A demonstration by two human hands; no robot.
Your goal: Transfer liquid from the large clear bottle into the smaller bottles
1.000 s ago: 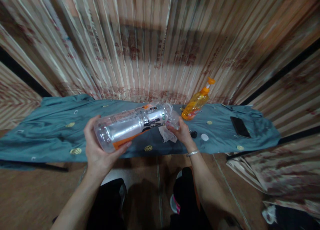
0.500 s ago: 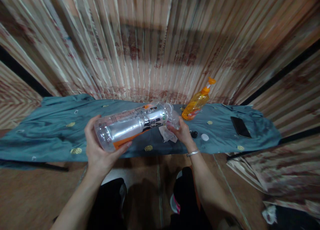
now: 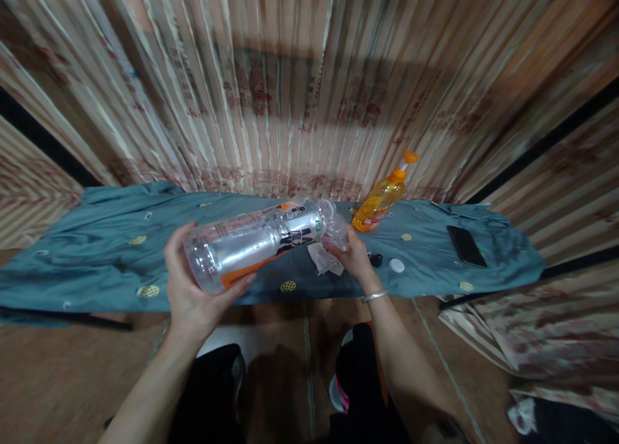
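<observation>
Showing clear plastic, the bottle (image 3: 246, 243) gleams silver and orange.

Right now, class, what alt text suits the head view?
Left hand holds a clear bottle tilted above a teal cloth, its neck at a clear plastic piece in the right hand; to the right are a pump bottle, white disc and phone.

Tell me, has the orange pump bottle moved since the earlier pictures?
No. The orange pump bottle stands in the same spot on the teal cloth, judged against the printed yellow patch.
</observation>
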